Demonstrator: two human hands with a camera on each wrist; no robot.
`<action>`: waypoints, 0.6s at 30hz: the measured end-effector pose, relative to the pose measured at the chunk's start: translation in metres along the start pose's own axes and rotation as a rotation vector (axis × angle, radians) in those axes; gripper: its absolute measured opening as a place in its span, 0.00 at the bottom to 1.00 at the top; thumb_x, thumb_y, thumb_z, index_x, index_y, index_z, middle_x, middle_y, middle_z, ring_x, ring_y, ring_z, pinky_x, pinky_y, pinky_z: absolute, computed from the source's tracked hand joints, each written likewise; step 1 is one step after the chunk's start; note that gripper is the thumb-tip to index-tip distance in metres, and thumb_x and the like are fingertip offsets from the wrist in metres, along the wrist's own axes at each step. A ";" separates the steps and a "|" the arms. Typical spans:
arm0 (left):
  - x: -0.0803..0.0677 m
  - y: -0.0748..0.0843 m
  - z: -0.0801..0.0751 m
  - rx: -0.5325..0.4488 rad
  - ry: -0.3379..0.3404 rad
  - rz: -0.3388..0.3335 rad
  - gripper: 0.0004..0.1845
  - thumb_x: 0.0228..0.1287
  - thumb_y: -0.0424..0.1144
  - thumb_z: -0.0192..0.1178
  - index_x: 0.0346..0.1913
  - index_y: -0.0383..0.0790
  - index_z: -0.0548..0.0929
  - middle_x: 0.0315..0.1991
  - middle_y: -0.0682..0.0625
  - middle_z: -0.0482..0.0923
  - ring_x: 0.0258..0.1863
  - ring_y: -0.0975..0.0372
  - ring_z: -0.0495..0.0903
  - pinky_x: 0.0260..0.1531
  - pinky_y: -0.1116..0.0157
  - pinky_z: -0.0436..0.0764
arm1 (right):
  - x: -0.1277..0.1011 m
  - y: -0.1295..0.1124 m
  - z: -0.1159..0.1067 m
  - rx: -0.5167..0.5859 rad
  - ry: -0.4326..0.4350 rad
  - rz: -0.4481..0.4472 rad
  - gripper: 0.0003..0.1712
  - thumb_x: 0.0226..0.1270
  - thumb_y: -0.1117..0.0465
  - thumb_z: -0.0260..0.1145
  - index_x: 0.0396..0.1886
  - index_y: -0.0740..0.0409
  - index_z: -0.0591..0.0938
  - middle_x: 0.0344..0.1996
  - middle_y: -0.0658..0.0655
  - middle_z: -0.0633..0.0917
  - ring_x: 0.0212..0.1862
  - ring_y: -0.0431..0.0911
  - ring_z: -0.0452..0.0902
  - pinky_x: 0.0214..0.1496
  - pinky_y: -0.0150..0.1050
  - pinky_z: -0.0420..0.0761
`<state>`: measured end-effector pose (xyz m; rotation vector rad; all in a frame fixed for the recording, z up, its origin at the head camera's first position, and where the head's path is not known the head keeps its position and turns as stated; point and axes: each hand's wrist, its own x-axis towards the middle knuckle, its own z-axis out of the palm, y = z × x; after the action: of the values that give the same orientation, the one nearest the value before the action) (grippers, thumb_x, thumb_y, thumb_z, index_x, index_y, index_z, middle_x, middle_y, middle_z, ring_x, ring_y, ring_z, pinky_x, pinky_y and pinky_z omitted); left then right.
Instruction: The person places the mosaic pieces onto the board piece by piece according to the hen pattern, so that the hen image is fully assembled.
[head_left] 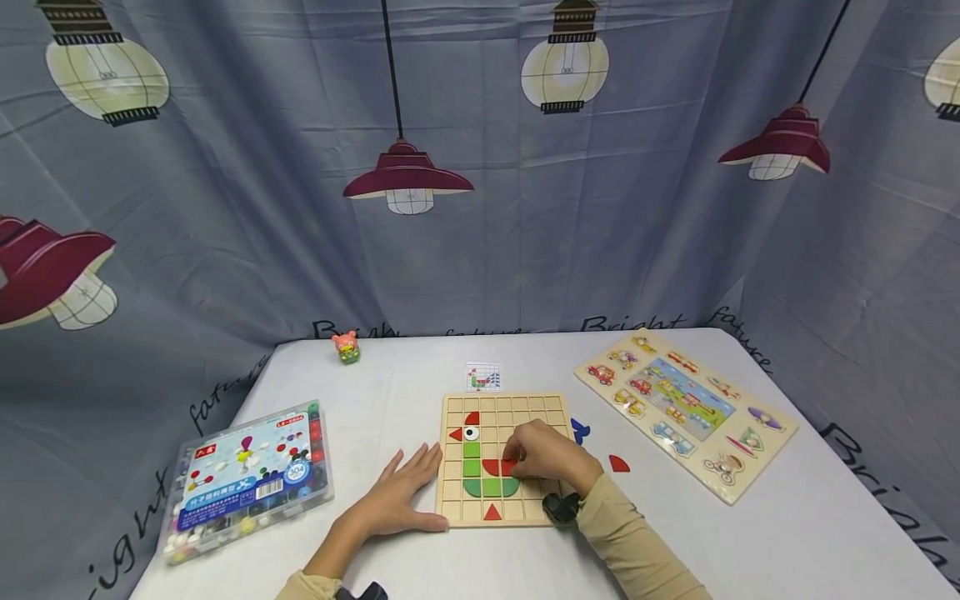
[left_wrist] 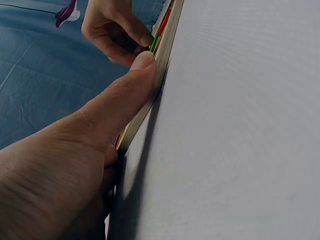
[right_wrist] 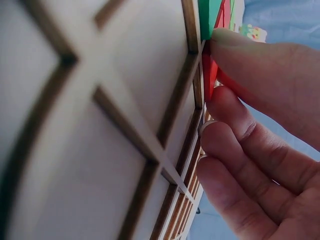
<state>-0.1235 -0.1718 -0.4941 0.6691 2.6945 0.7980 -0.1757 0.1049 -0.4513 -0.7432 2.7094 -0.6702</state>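
At the far left of the table, near the front edge, lies a clear plastic box with a blue printed lid and small coloured pieces inside. Farther back stands a small pink and green toy.

Right of the box, the left hand rests flat on the tablecloth with its fingers straight and spread; it holds nothing. Its thumb lies along the left edge of the wooden grid board, touching it, as the left wrist view shows.

The board sits in the middle of the table, near the person. Coloured pieces fill some of its squares: a red shape and a white eye piece near the far left corner, green squares below them, green curved pieces along a nearer row, and a red triangle at the near edge.

The right hand rests on the board's right half, fingers curled. Thumb and fingertips pinch a red piece, which stands on edge against the grid just right of the green pieces; the right wrist view shows it pressed at a slot's rim.

Beyond the board lies a small pattern card. Just right of the board are a blue piece and a loose red piece. Farther right lies a wooden vehicle puzzle, angled.

A grey-blue curtain printed with lamps and bulbs hangs behind and beside the table.
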 end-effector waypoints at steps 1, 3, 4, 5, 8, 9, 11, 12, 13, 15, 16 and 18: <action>0.000 0.000 0.000 0.002 0.000 0.000 0.59 0.47 0.67 0.67 0.76 0.39 0.54 0.78 0.45 0.49 0.79 0.49 0.44 0.76 0.43 0.35 | 0.000 0.000 0.000 0.000 0.000 0.000 0.06 0.51 0.65 0.76 0.31 0.55 0.89 0.24 0.46 0.84 0.28 0.39 0.71 0.30 0.31 0.73; 0.000 0.000 0.000 0.004 -0.001 0.001 0.59 0.47 0.68 0.67 0.76 0.38 0.54 0.78 0.45 0.49 0.79 0.49 0.44 0.76 0.42 0.35 | 0.000 0.000 0.000 0.001 0.001 -0.002 0.06 0.52 0.65 0.76 0.31 0.55 0.89 0.25 0.46 0.84 0.28 0.39 0.72 0.30 0.31 0.74; 0.000 0.000 0.000 0.004 0.000 0.003 0.59 0.47 0.68 0.67 0.76 0.38 0.54 0.78 0.45 0.49 0.79 0.49 0.44 0.76 0.42 0.35 | 0.000 0.001 0.000 0.001 0.002 -0.003 0.06 0.52 0.65 0.76 0.31 0.55 0.89 0.25 0.46 0.84 0.28 0.39 0.72 0.30 0.31 0.74; 0.001 0.000 0.000 0.004 0.000 0.004 0.60 0.47 0.68 0.67 0.76 0.38 0.54 0.78 0.45 0.49 0.79 0.49 0.45 0.76 0.42 0.35 | 0.000 0.001 -0.001 0.001 0.005 -0.005 0.06 0.52 0.65 0.76 0.31 0.55 0.89 0.25 0.46 0.84 0.28 0.39 0.72 0.30 0.31 0.74; 0.001 0.001 0.001 0.000 -0.002 0.003 0.60 0.47 0.68 0.67 0.76 0.38 0.54 0.78 0.44 0.50 0.79 0.49 0.45 0.76 0.42 0.35 | -0.002 0.004 -0.002 0.008 0.021 -0.013 0.06 0.52 0.65 0.76 0.31 0.55 0.89 0.25 0.46 0.84 0.29 0.39 0.72 0.30 0.32 0.74; 0.002 0.001 0.001 -0.001 -0.003 0.002 0.60 0.47 0.68 0.67 0.76 0.38 0.54 0.78 0.44 0.50 0.79 0.49 0.45 0.76 0.42 0.35 | -0.003 0.005 -0.002 0.011 0.028 -0.014 0.05 0.52 0.65 0.75 0.31 0.55 0.89 0.25 0.46 0.84 0.29 0.39 0.72 0.30 0.32 0.74; 0.002 0.000 0.001 -0.004 -0.003 0.001 0.60 0.47 0.68 0.67 0.76 0.37 0.54 0.78 0.44 0.49 0.79 0.48 0.45 0.76 0.42 0.35 | -0.006 0.009 -0.005 0.017 0.048 -0.018 0.06 0.52 0.65 0.75 0.31 0.55 0.88 0.26 0.46 0.84 0.30 0.38 0.72 0.31 0.32 0.74; 0.002 0.000 0.002 -0.005 -0.002 0.001 0.60 0.47 0.68 0.67 0.76 0.37 0.54 0.78 0.44 0.50 0.79 0.48 0.45 0.76 0.42 0.35 | -0.007 0.012 -0.007 0.024 0.058 -0.021 0.06 0.52 0.65 0.75 0.31 0.55 0.88 0.26 0.46 0.85 0.30 0.38 0.73 0.32 0.32 0.75; 0.002 0.000 0.002 -0.003 -0.002 0.001 0.60 0.47 0.68 0.67 0.76 0.37 0.54 0.78 0.44 0.49 0.79 0.48 0.45 0.76 0.42 0.35 | -0.009 0.015 -0.009 0.029 0.067 -0.027 0.07 0.51 0.66 0.74 0.32 0.55 0.88 0.27 0.46 0.85 0.30 0.39 0.73 0.32 0.32 0.75; 0.002 0.000 0.002 -0.004 0.002 0.004 0.60 0.47 0.68 0.68 0.76 0.37 0.54 0.78 0.44 0.50 0.79 0.48 0.45 0.76 0.41 0.35 | -0.013 0.023 -0.016 0.044 0.081 -0.024 0.08 0.52 0.66 0.74 0.34 0.56 0.88 0.28 0.48 0.85 0.32 0.40 0.74 0.34 0.32 0.75; 0.001 0.000 0.002 -0.003 0.004 0.003 0.60 0.47 0.68 0.68 0.76 0.37 0.54 0.78 0.44 0.50 0.79 0.48 0.45 0.76 0.42 0.35 | -0.015 0.027 -0.019 0.053 0.089 -0.029 0.09 0.51 0.67 0.74 0.35 0.57 0.88 0.29 0.48 0.85 0.33 0.40 0.75 0.34 0.32 0.75; 0.001 -0.001 0.002 -0.002 0.004 0.000 0.60 0.47 0.68 0.68 0.76 0.38 0.54 0.78 0.45 0.50 0.79 0.49 0.45 0.76 0.42 0.35 | -0.020 0.037 -0.026 0.074 0.102 -0.037 0.11 0.52 0.67 0.73 0.38 0.58 0.87 0.32 0.50 0.85 0.34 0.41 0.76 0.35 0.31 0.75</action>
<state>-0.1237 -0.1715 -0.4961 0.6684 2.6974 0.8025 -0.1834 0.1528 -0.4447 -0.7625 2.7505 -0.8339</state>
